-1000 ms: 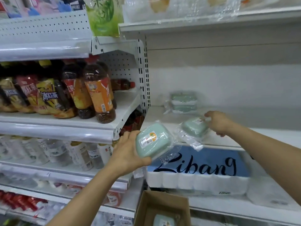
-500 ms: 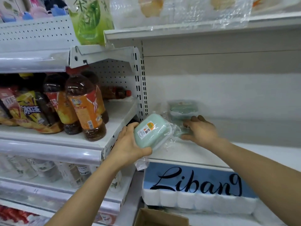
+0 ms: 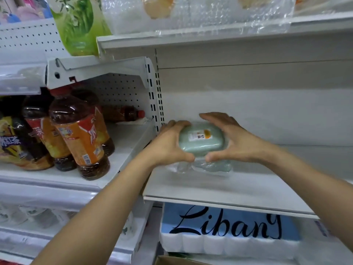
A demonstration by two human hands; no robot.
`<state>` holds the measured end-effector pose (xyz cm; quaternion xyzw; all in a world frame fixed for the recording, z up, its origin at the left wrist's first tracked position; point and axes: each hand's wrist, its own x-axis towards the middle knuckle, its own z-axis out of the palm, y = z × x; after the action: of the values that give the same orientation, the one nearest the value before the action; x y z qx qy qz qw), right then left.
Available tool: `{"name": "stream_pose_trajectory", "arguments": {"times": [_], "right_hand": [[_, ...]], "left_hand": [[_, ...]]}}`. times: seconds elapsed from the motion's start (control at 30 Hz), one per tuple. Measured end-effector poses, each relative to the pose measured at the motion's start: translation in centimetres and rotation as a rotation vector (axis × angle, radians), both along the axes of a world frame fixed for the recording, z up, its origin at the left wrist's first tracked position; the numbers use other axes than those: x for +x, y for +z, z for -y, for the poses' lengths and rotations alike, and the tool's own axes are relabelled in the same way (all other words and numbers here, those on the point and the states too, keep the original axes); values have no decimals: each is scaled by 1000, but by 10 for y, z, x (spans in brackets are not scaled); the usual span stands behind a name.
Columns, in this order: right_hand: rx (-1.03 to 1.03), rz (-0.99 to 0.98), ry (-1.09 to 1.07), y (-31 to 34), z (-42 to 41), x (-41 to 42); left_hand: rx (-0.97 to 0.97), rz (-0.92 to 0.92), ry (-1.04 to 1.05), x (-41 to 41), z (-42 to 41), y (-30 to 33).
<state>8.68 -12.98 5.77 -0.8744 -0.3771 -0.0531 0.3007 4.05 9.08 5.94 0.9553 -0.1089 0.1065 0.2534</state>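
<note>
White store shelving is filling the view, with a bare white back panel running behind. Both hands are reaching onto the middle shelf (image 3: 219, 188) on the right bay. Left hand (image 3: 168, 144) is gripping the left end of a green box (image 3: 201, 138), fingers curling over the far edge, thumb pressing the near lower edge. Right hand (image 3: 235, 142) is gripping the right end the same way, thumb tip nearly meeting the left thumb. Box is wrapped in clear plastic, label facing up, lying flat and level. It is sitting directly over a lower box (image 3: 215, 166), also green and wrapped, which is resting on the shelf near the back panel; crumpled wrap is hiding whether the two are touching. Both are sitting toward the left end of the shelf, just beside the slotted upright (image 3: 156, 104).

Tea bottles (image 3: 82, 134) are standing upright on the left bay shelf, well apart from the hands. One bottle (image 3: 126, 113) is lying on its side behind them. Tissue pack (image 3: 229, 232) with black script on blue is sitting below the shelf. Green pack (image 3: 80, 25) is standing up top on the left. Carton (image 3: 172, 262) edge is showing at the bottom.
</note>
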Motion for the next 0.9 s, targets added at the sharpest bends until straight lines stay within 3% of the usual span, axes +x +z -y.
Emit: {"name": "stream_pose_trajectory", "arguments": {"times": [0.03, 0.1, 0.23, 0.33, 0.47, 0.6, 0.9], "right_hand": [[-85, 105, -21, -1, 0, 4], [-57, 166, -119, -6, 4, 12], [70, 32, -290, -28, 11, 24], [-117, -2, -283, -49, 7, 31], [-155, 54, -297, -62, 10, 34], [-318, 173, -235, -62, 24, 32], [-428, 162, -212, -55, 22, 32]], "left_hand": [[22, 9, -40, 8, 7, 7], [49, 42, -70, 24, 17, 13], [-137, 134, 126, 43, 17, -16], [-211, -24, 78, 43, 11, -54], [-242, -133, -11, 32, 9, -80], [-342, -145, -9, 27, 14, -94], [-275, -147, 61, 21, 20, -90]]}}
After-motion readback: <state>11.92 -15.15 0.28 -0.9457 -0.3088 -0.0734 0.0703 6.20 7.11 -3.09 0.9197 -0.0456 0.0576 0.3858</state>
